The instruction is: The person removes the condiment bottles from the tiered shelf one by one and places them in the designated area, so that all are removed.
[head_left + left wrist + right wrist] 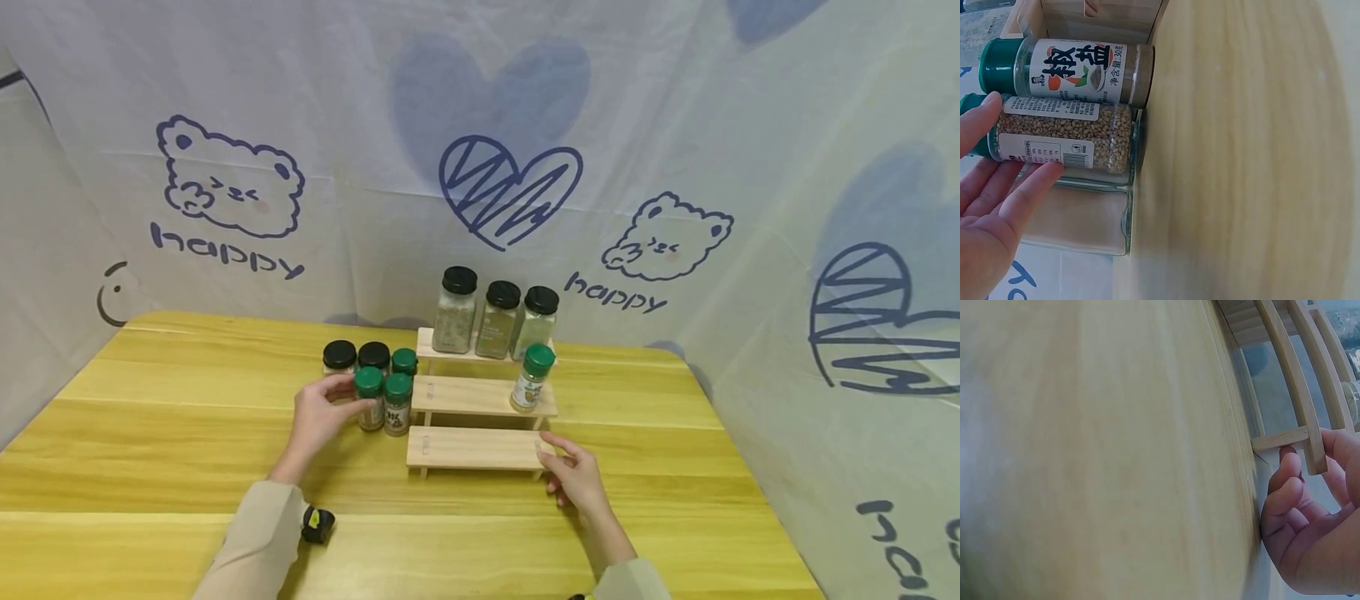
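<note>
On my feed, the left hand (pixel 322 412) pinches the green-capped seed jar (pixel 1063 128), thumb on the near side by the cap, fingers on the other. That jar is upright, long axis vertical and cap uppermost; the left wrist camera shows it sideways, cap toward its left. I cannot tell whether its base touches the worktop (pixel 187 433). It sits just off the left end of the wooden rack (pixel 480 450), on the far half of the worktop.

Just to its right stands the labelled green-capped jar (pixel 397 414), also upright. Behind the pair, two black-lidded jars (pixel 373 354) and a third green-capped jar (pixel 404 361) line up toward the far edge.

The right hand (pixel 577 479) grips the right end of the rack's lowest step, fingers both above and below the board. I read the rack's long axis as left to right, roughly along the worktop's far edge, with its steps rising toward that edge. Three square jars (pixel 453 325) with black lids stand upright on the top step, and a green-capped spice jar (pixel 529 387) stands at the middle step's right end.
</note>
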Demonstrator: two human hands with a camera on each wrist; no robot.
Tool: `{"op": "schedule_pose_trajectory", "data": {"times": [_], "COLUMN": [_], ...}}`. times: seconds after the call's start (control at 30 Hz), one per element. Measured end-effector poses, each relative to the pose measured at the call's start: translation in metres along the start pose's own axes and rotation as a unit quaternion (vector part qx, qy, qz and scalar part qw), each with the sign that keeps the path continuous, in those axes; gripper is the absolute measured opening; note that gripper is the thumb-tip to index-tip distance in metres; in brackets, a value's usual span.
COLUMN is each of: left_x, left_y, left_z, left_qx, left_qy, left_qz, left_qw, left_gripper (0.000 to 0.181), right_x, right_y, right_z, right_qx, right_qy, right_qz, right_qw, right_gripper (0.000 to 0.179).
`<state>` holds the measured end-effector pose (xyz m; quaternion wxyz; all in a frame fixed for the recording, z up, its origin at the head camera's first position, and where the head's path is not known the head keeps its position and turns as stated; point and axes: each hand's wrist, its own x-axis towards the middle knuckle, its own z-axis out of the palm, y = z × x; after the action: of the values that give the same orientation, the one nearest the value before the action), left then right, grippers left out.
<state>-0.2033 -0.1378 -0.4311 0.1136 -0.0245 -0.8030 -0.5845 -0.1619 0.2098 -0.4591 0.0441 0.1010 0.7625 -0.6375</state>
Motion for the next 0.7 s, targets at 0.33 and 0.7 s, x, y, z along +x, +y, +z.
{"op": "schedule_pose_trajectory", "data": {"times": [0.33, 0.7], "left_x": [-0.0015, -0.0024], "left_y": [-0.0003, -0.0032], "left_z": [0.0005, 0.0008], "left_qx": [-0.009, -0.015], "left_qy": [-0.008, -0.013], "left_qz": [-0.016, -0.032], "left_qw": [0.9998, 0.9993], "left_gripper": [0.042, 0.044], "right_x": [-0.0008, 0.0011], "right_y": [-0.0007, 0.0024], "right_z": [0.0008, 0.0008], "right_qx": [-0.003, -0.001], "right_qy": [0.005, 0.011], "right_qz": [-0.004, -0.018], "right_qw": [1.0, 0.9998], "right_gripper": [0.039, 0.036]}}
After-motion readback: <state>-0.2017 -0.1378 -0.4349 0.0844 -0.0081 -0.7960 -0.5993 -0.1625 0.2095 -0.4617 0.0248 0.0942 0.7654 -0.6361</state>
